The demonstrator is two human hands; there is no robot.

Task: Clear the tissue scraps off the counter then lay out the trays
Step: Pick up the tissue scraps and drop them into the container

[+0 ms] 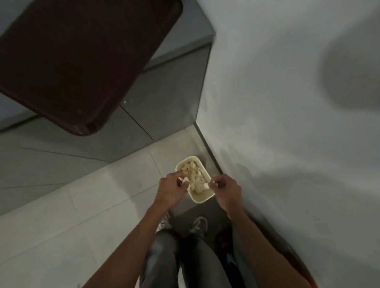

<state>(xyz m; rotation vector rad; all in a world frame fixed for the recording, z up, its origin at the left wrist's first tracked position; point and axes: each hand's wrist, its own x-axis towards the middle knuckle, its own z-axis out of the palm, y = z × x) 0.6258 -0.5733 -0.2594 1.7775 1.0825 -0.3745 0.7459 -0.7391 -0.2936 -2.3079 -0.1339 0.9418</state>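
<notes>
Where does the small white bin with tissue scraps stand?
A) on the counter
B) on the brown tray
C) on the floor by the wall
C: the white bin stands on the floor beside the wall, below the left hand and right hand, each pinching a tissue scrap.

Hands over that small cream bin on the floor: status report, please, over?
Left hand, right hand: each pinching a white tissue scrap. Cream rectangular bin below, heaped with scraps. Dark brown rectangular tray overhangs grey counter edge.
</notes>
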